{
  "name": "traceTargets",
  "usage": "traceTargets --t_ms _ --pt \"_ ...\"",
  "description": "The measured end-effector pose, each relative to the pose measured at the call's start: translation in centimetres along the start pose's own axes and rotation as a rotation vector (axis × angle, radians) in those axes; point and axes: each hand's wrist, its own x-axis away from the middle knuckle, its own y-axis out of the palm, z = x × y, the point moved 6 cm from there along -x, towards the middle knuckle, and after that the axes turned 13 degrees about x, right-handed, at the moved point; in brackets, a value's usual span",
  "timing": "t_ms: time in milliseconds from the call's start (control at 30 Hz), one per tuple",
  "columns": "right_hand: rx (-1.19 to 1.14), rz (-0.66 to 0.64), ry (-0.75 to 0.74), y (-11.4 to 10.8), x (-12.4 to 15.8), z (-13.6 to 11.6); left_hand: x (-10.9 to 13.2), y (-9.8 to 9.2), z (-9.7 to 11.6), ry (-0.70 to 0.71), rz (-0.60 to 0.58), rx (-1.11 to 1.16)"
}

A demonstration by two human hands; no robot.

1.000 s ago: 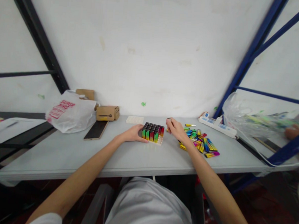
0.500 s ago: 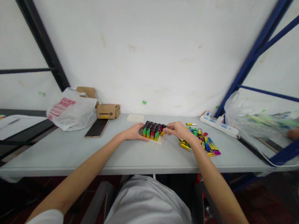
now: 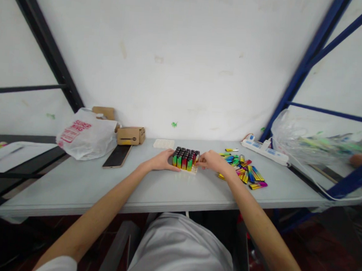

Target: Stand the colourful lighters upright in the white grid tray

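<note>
A block of upright rainbow-coloured lighters stands in a pale tray in the middle of the grey table. My left hand rests against the block's left side, fingers curved onto it. My right hand is at the block's right edge, fingers pinched together on a lighter there. A loose heap of the same lighters lies just right of my right hand.
A white plastic bag, small cardboard boxes and a dark phone lie at the left. An empty pale tray sits behind the block. A power strip and a clear bag are at the right, with another person's hand beyond.
My right hand came down from beside the heap to the right edge of the lighter block, carrying a lighter. My left hand stayed against the block.
</note>
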Motion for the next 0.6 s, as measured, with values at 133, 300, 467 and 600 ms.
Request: traceTargets --t_ms 133,300,467,600 --pt "-0.129 0.027 -0.072 -0.8 0.3 2.1 0.0 -0.1 0.0 -0.017 0.016 -0.006" --pt "0.077 0.222 0.089 -1.3 0.5 6.4 -0.1 0.0 0.0 -0.025 0.008 -0.005" --pt "0.149 0.079 0.042 1.2 0.1 6.5 -0.1 -0.1 0.0 -0.037 0.026 -0.002" --pt "0.202 0.065 0.071 1.5 0.0 6.0 -0.1 -0.1 0.0 -0.042 0.032 -0.011"
